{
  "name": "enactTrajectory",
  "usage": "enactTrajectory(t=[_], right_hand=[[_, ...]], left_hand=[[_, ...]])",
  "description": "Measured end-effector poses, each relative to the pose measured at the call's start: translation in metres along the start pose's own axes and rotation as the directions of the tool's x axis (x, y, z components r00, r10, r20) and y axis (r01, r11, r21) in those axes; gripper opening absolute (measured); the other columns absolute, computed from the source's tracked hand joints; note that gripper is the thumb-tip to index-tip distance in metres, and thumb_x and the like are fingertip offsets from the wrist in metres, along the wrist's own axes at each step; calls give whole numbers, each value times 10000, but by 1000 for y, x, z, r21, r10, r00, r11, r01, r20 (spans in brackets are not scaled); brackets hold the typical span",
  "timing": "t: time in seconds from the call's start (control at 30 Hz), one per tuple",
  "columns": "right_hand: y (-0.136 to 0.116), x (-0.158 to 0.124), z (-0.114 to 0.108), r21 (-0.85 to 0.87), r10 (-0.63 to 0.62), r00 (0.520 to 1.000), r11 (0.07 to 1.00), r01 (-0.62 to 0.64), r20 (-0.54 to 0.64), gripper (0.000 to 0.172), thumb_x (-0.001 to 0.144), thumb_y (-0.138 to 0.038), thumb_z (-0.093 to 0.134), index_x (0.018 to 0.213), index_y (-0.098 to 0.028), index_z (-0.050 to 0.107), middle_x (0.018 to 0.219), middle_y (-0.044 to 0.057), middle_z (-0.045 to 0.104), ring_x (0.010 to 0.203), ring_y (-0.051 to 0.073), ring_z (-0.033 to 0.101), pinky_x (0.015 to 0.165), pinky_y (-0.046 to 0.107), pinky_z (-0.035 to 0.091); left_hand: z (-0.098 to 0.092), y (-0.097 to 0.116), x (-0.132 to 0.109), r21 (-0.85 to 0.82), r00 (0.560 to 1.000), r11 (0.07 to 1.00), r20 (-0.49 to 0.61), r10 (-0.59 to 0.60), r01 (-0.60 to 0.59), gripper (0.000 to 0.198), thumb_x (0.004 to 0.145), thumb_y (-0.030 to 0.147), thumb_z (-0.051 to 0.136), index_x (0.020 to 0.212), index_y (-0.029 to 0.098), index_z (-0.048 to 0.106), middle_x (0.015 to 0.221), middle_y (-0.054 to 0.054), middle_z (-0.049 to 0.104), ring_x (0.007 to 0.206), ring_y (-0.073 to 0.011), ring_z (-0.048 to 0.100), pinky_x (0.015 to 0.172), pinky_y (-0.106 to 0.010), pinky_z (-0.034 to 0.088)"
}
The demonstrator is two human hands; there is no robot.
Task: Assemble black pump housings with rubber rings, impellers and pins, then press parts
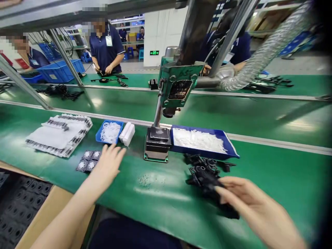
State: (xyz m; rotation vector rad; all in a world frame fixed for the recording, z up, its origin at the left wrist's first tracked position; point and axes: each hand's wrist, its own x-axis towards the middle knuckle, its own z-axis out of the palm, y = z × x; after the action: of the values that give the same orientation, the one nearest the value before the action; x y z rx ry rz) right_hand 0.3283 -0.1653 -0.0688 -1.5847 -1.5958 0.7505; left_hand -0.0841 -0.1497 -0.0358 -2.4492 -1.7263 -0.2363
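My left hand (110, 162) reaches out with its fingers apart and holds nothing. Just beyond its fingertips is a small blue tray (98, 136) of white ring-like pieces (110, 131), with a white block (127, 134) beside it. Four-square black parts with white round centres (88, 159) lie partly behind my left wrist. On the right, my right hand (242, 193) has thumb and fingers closed on a black plastic part (216, 188) at a heap of similar black pieces (201, 166). Blur hides that part's exact shape.
A press (178, 86) stands mid-bench above its black base block (157, 141). Right of it sits a blue tray (207, 155) of white strips. White sheets with small parts (55, 136) lie left. A cardboard box (43, 214) is below. People work opposite.
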Motion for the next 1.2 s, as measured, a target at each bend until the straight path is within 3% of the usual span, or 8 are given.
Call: enactTrajectory(t=[0.1, 0.23, 0.37, 0.5, 0.57, 0.63, 0.93, 1.2], right_hand=[[-17, -18, 57, 216, 13, 947, 972, -87, 321, 352, 829, -563, 649, 1001, -257, 641, 791, 56, 703, 645, 222, 684, 556, 344, 593], [-17, -27, 93, 122, -106, 936, 990, 68, 337, 280, 926, -454, 577, 1105, -256, 663, 836, 39, 671, 659, 193, 649, 634, 343, 580], [-16, -30, 92, -84, -184, 938, 972, 217, 293, 234, 940, -360, 597, 1144, -275, 673, 899, 54, 607, 782, 212, 633, 725, 369, 566], [-15, -31, 98, -105, -239, 951, 959, 263, 197, 224, 910, -330, 653, 1122, -260, 675, 948, 64, 555, 890, 224, 607, 791, 385, 553], [-12, -31, 105, -53, -271, 950, 958, 282, 158, 200, 902, -301, 668, 1095, -249, 672, 987, 70, 559, 947, 226, 597, 836, 400, 543], [-10, -29, 108, -5, -290, 947, 956, 293, 136, 155, 893, -272, 679, 1045, -241, 678, 1012, 72, 564, 981, 226, 593, 863, 410, 536], [-61, -15, 79, 177, -397, 905, 912, 370, 151, 139, 851, -229, 739, 966, -241, 661, 1082, 65, 626, 1079, 212, 604, 929, 392, 531], [-67, -16, 101, 274, -520, 831, 843, 463, 196, 129, 886, -266, 703, 991, -226, 639, 1042, 61, 663, 1108, 208, 600, 960, 399, 520]], left_hand=[[-4, -48, -7, 84, 992, 996, 125, -13, 2, 507, 785, 12, 466, 1269, 128, 557, 1072, -166, 718, 1089, -332, 680, 1072, -632, 396], [-1, -54, -8, -37, 982, 997, 170, 78, -73, 420, 875, 141, 494, 1291, 155, 554, 1064, -134, 720, 992, -297, 704, 1011, -536, 490], [18, -4, -8, -415, 986, 909, 129, 105, -42, 490, 910, 330, 599, 1373, 219, 484, 1264, -121, 657, 1165, -288, 640, 1006, -465, 519], [45, 61, -12, -832, 977, 544, 192, 95, 110, 576, 854, 271, 700, 1373, 275, 449, 1220, -69, 676, 1155, -217, 655, 1021, -394, 533], [56, 84, -16, -921, 973, 351, 210, 91, 166, 601, 838, 223, 716, 1367, 277, 437, 1203, -65, 671, 1164, -201, 651, 1023, -377, 534], [64, 97, -19, -950, 976, 257, 203, 79, 176, 602, 826, 202, 727, 1353, 276, 444, 1204, -67, 661, 1183, -203, 640, 1038, -388, 524], [74, 98, -21, -952, 984, 268, 166, 57, 146, 656, 805, 218, 763, 1362, 330, 435, 1177, -40, 649, 1126, -212, 656, 999, -404, 551], [75, 98, -22, -950, 991, 299, 118, 62, 94, 612, 831, 212, 728, 1359, 328, 441, 1248, -62, 621, 1099, -216, 661, 952, -371, 571]])
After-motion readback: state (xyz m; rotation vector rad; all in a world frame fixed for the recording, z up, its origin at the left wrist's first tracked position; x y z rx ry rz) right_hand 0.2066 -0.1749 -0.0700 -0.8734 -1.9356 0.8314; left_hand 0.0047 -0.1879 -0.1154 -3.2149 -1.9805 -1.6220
